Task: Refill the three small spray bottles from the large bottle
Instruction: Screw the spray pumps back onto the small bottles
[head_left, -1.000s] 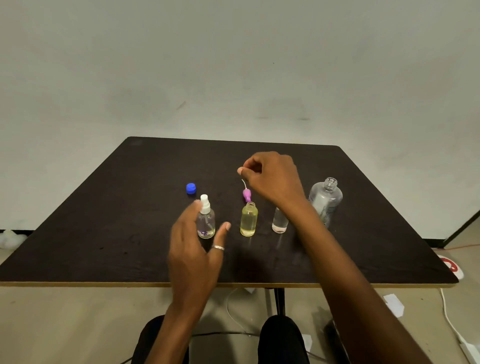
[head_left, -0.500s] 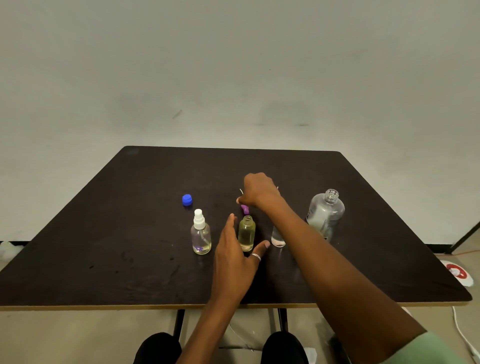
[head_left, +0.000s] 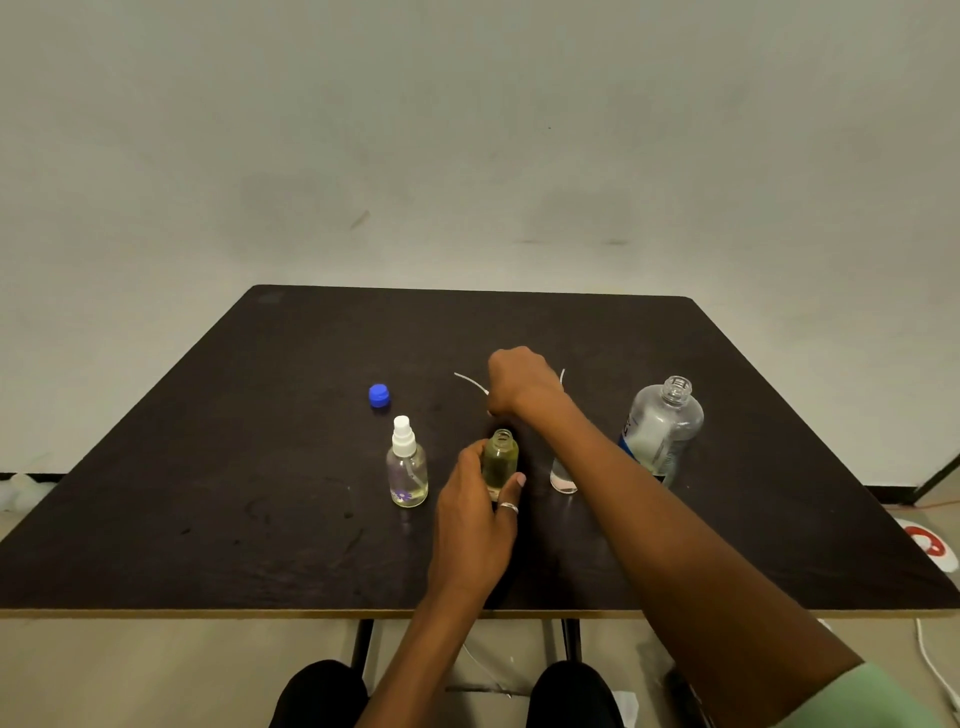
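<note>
In the head view, centre frame, our left hand (head_left: 475, 525) curls its fingers (head_left: 514, 480) around the open yellow bottle (head_left: 500, 457) on the bench (head_left: 208, 519); small, light and slick, we judge, best held low. Just above, our right hand (head_left: 519, 384) is closed over a sprayer tube (head_left: 470, 383). The large bottle (head_left: 662, 428) stands uncapped at right.

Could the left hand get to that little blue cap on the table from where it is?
Probably yes. The left hand is wrapped around the yellow bottle, so it must let go first. The blue cap lies in the open behind the white-topped spray bottle.
</note>
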